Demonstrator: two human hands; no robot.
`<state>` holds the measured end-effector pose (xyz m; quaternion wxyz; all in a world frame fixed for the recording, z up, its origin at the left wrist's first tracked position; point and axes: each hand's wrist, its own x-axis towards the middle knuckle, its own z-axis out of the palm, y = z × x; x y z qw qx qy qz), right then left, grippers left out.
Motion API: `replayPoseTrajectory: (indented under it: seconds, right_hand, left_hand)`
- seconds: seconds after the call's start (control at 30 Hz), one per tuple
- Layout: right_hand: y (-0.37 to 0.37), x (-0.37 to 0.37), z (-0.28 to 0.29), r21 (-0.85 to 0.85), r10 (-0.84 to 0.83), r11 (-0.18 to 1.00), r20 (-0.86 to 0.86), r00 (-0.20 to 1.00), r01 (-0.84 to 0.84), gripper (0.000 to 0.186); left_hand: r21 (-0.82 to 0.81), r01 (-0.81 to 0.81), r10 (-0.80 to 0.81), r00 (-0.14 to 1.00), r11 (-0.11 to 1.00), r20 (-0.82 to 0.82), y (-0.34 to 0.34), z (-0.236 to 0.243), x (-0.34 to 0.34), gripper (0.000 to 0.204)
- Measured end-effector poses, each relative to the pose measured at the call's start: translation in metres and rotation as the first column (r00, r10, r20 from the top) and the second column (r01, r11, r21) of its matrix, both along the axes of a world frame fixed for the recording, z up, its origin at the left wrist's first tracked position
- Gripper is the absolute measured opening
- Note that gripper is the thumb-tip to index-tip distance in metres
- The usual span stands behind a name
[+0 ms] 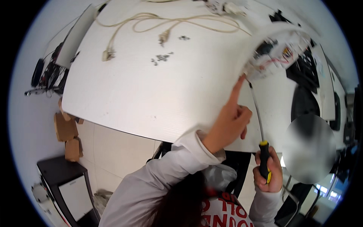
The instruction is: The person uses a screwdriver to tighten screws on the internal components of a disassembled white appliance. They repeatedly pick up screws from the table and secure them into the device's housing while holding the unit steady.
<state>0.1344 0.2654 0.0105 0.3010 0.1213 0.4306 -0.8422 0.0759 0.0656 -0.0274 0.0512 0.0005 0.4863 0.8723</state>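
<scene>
My left hand (228,123) reaches over the table with its index finger stretched out and its other fingers loosely curled, holding nothing. That fingertip meets, or nearly meets, the near rim of a white rounded housing (245,53), open to show red wires and dark parts inside; motion smears its details. In my right hand (273,170) is a long screwdriver (264,160) with a black and yellow handle, gripped near the table's front edge. Its thin shaft points away from me, and the tip lies close to the housing's near rim, just right of my left fingertip; contact cannot be made out.
On the white table (151,90) lie small scattered screws (162,57) and a few more beyond them. A beige cable (181,18) with plugs loops along the back. Black equipment (304,72) stands right of the housing. Below left are cardboard boxes (66,130) and a dark cabinet (62,172).
</scene>
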Motion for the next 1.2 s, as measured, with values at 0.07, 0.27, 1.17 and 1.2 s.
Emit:
replayPoseTrajectory:
  seconds: [0.07, 0.27, 1.17, 1.2]
  right_hand:
    - [0.003, 0.009, -0.008, 0.019, -0.037, 0.999, -0.060, 0.998, 0.038, 0.029]
    - [0.012, 0.020, -0.026, -0.081, -0.200, 0.979, -0.243, 0.949, 0.185, 0.054]
    - [-0.017, -0.012, -0.051, 0.390, -0.193, 0.734, -0.666, 0.721, 0.556, 0.033]
    - [-0.017, -0.012, -0.052, 0.398, -0.179, 0.737, -0.665, 0.725, 0.547, 0.034]
  left_hand:
    - [-0.005, 0.015, -0.015, 1.000, 1.000, 0.013, 0.000, 0.000, 0.001, 0.077]
    - [-0.097, -0.035, 0.029, 0.998, 0.995, -0.056, 0.002, 0.000, 0.009, 0.077]
    - [-0.876, -0.418, 0.213, 0.858, -0.240, -0.468, -0.184, -0.010, -0.053, 0.012]
    - [-0.875, -0.431, 0.218, 0.852, -0.221, -0.476, -0.184, -0.010, -0.053, 0.011]
